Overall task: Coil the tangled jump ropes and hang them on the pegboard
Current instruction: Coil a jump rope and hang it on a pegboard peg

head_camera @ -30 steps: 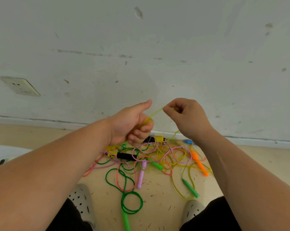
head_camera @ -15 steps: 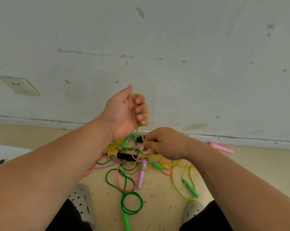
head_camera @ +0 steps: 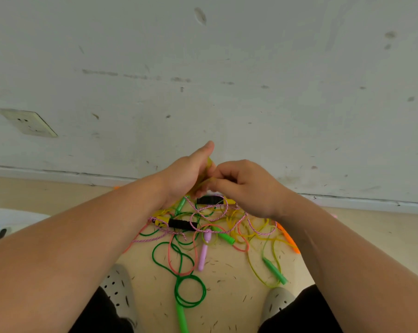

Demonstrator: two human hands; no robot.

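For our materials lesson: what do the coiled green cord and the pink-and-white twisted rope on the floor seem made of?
Coiled green cord: probably smooth plastic or PVC, uniform in colour, holding round springy loops. Pink-and-white twisted rope: likely woven fibre, matte, with a two-colour twist.

yellow rope (head_camera: 209, 162): only short bits show among the curled fingers of the left hand (head_camera: 186, 174); the rest sits inside the grip. right hand (head_camera: 247, 188): fingertips turned away behind its knuckles, contact with the rope unreadable. black handle (head_camera: 206, 200): top edge covered by both hands. orange handle (head_camera: 287, 236): partly behind the right forearm. green handle (head_camera: 182, 318): cut by the bottom edge. left shoe (head_camera: 118, 289), right shoe (head_camera: 276, 302): heels hidden under the arms. blue-and-black item (head_camera: 0, 233): cropped at left edge, unidentifiable.
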